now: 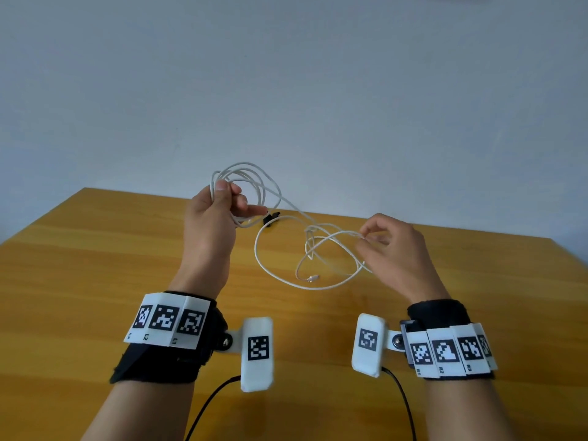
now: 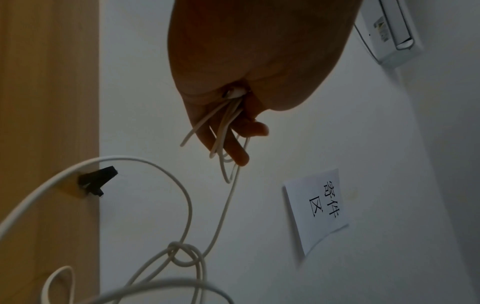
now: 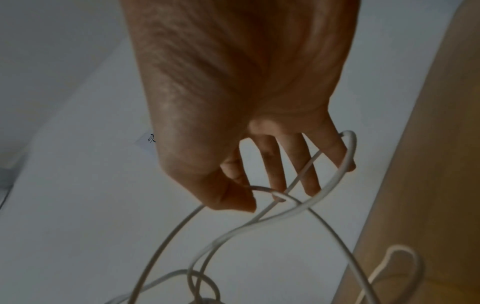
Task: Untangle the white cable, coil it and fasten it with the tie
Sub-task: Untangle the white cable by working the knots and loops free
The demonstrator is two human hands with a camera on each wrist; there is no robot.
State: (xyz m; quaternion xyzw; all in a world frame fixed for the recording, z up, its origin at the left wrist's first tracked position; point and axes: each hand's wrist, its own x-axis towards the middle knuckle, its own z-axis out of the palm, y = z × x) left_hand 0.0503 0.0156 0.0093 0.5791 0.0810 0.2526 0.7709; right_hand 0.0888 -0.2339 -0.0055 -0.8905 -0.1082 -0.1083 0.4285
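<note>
A thin white cable (image 1: 280, 272) hangs in loose loops above the wooden table (image 1: 95, 249). My left hand (image 1: 219, 202) is raised at the centre left and grips several coiled turns of it (image 1: 251, 173); in the left wrist view one plug end (image 2: 235, 92) sits in the palm. My right hand (image 1: 378, 237) pinches a strand between thumb and forefinger at the centre right, with another strand over the little finger (image 3: 337, 152). A knot-like tangle (image 2: 185, 255) hangs between the hands. The free plug (image 1: 313, 277) dangles low. A small black tie (image 1: 270, 218) lies on the table's far edge.
A plain pale wall (image 1: 286, 90) stands behind the table. A white paper sign with printed characters (image 2: 322, 207) is fixed to the wall, and a white wall unit (image 2: 389, 30) is mounted further off. Black wires (image 1: 210, 405) run from both wristbands toward me.
</note>
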